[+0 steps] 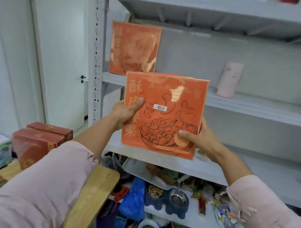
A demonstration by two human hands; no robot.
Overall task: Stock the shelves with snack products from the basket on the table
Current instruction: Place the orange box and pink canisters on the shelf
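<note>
Pink sleeves (34, 186) frame the left hand (125, 112) and right hand (199, 138), which pinch a flat orange box (164, 114) by its side edges, thumbs on the front. It is glossy, with gold characters, a sketched bowl of cashews and a white sticker. It is held upright before the shelf (253, 106), just below a second box (134, 48) standing there.

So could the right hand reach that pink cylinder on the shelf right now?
Probably not yet: the right hand and left hand both grip the orange box. Nothing on the shelf stands in front of the pink cylinder, so once freed it likely could.
</note>
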